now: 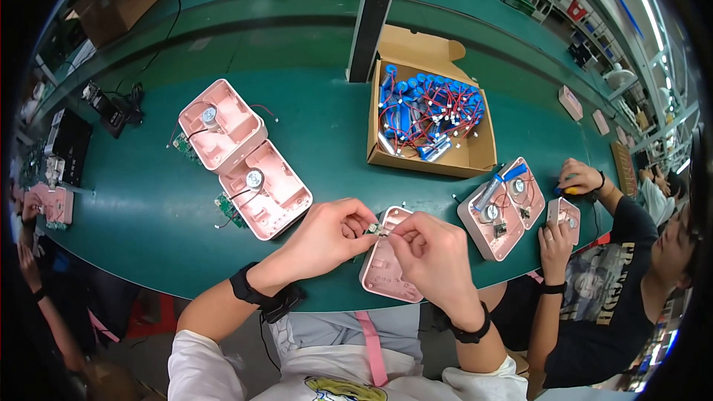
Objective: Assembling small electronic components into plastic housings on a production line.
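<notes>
My left hand pinches a small green circuit board between thumb and fingertips. The fingers of my right hand are closed in a pinch at the board's right edge; whatever lies between them is too small to make out. Just below both hands, an open pink plastic housing rests at the table's near edge, partly covered by my right hand. To the left stand two more pink housings, each with a round silver speaker and a wired green board hanging at its side.
An open cardboard box of blue wired battery cells stands beyond my hands. Right of me are pink housings with blue cells inside. A co-worker handles another housing there. A metal post rises behind the green table.
</notes>
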### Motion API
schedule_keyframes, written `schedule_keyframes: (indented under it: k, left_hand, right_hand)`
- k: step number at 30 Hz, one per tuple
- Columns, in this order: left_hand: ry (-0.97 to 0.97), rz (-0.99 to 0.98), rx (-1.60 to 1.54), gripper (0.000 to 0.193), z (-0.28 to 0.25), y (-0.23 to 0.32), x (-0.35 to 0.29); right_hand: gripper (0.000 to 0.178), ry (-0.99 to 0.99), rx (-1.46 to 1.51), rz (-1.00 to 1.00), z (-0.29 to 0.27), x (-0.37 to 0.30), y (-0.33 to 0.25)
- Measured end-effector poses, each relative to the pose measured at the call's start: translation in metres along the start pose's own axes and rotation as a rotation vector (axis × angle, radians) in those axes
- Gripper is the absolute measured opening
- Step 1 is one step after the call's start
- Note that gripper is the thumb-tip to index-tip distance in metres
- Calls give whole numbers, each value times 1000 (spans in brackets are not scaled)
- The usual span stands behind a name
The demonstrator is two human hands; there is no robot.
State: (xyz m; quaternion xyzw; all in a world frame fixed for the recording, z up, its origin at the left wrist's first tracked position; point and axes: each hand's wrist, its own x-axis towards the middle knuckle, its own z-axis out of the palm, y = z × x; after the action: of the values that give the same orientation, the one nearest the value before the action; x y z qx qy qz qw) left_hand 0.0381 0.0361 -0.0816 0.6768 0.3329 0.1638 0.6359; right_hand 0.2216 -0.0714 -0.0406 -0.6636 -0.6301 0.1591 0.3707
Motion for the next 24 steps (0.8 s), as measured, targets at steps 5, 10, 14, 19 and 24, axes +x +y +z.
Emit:
schedule_keyframes:
  k: [5,10,14,19,24]
  left_hand:
    - [24,97,17,23,7,-5,0]
    - [81,253,126,21,10,-6,-2]
    - [87,262,121,20,11,-7,-2]
    - [85,262,135,19,11,-4,-2]
    - [133,397,154,17,14,-8,-2]
  right_hand:
    - [11,-49,47,141,12,1,11]
    - [10,-77,109,215,12,0,11]
    - [9,-76,120,219,11,0,13]
    - [9,-89,117,230,10,-1,12]
    - [8,-73,118,221,12,1,11]
